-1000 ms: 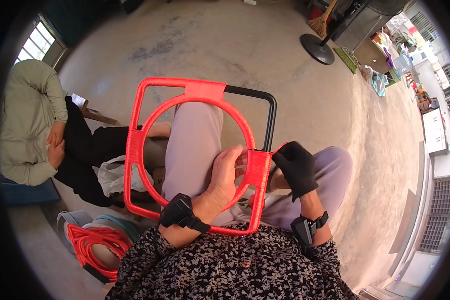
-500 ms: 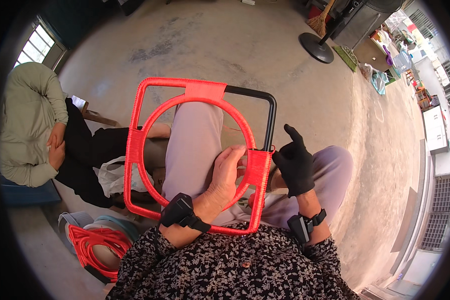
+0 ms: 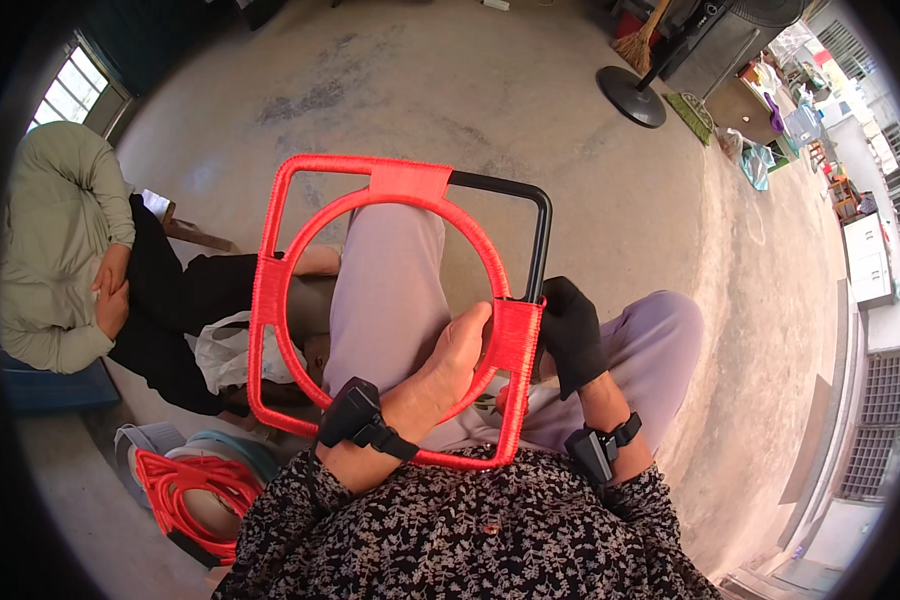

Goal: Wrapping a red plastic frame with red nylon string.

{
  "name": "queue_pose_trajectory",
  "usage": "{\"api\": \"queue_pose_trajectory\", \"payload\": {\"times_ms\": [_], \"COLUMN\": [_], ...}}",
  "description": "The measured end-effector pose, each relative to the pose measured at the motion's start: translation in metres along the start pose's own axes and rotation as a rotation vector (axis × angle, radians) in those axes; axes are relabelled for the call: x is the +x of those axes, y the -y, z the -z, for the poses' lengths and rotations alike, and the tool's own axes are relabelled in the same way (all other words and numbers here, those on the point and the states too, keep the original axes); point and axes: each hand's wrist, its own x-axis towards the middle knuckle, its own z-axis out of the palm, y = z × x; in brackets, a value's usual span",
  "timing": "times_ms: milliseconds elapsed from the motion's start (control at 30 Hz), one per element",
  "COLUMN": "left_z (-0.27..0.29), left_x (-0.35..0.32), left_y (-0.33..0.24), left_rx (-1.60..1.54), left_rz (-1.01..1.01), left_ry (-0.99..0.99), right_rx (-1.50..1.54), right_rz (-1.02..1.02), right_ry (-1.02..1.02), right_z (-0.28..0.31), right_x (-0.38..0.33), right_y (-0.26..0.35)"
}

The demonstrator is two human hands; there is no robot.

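Observation:
A square frame [image 3: 402, 166] with a round ring inside it stands over my lap. Red cord is wound tightly over most of it, while bare black tube [image 3: 540, 240] shows at its upper right corner. My bare left hand [image 3: 448, 362] reaches through the ring, thumb up, and grips the ring's right side beside the broad red wrapped band [image 3: 515, 335]. Against that band's outer edge, my right hand [image 3: 572, 335] in a black glove has its fingers curled in. Its fingertips are partly behind the frame, and what they pinch is hidden.
At lower left, more red-wound frames [image 3: 185, 495] rest on a tub beside a grey bucket. A seated person [image 3: 65, 250] with folded hands is at the left, near a white plastic bag [image 3: 225, 352]. A fan base [image 3: 630, 97] and brooms stand at the far right.
My right hand has moved left and down to the frame's edge, and its raised, spread fingers have curled in. My left thumb has shifted slightly; the frame stays in place.

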Motion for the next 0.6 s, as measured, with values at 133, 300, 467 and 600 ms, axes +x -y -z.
{"api": "queue_pose_trajectory", "payload": {"times_ms": [133,300,467,600], "left_z": [0.002,0.004,0.001,-0.018], "left_x": [0.005,0.003,-0.004,-0.013], "left_y": [-0.001,-0.006,-0.007,-0.010], "left_rx": [0.071,0.143,0.113,0.150], "left_rz": [0.050,0.145,0.031,-0.256], "left_ry": [0.010,0.013,-0.055,-0.247], "right_rx": [-0.040,0.211,0.433,0.859], "right_rz": [0.046,-0.143,-0.280,-0.158], "right_ry": [-0.037,0.050,-0.233,0.064], "right_z": [0.000,0.004,0.018,0.011], "right_x": [-0.004,0.001,0.001,-0.015], "right_y": [0.009,0.001,0.007,0.015]}}
